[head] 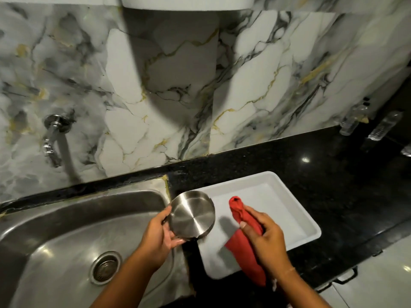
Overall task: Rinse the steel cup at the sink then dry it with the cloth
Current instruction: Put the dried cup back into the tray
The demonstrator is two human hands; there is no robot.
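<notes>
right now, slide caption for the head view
Left hand holds steel cup, right hand grips red cloth.

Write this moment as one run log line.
left hand: holds steel cup | right hand: holds red cloth | white tray: below

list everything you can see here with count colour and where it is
steel cup: one, silver, held tilted with its base toward the camera, over the counter edge between sink and tray
cloth: one, red, bunched in the right hand above the tray
tray: one, white, on the counter right of the sink
sink: one, steel, lower left, drain visible
tap: one, chrome, on the wall above the sink
counter: one, black speckled, along the wall
wall: marble pattern, white, grey and gold
bottles: two clear, far right by the wall, blurred
left hand: one, gripping the cup's side
right hand: one, holding the cloth
</notes>
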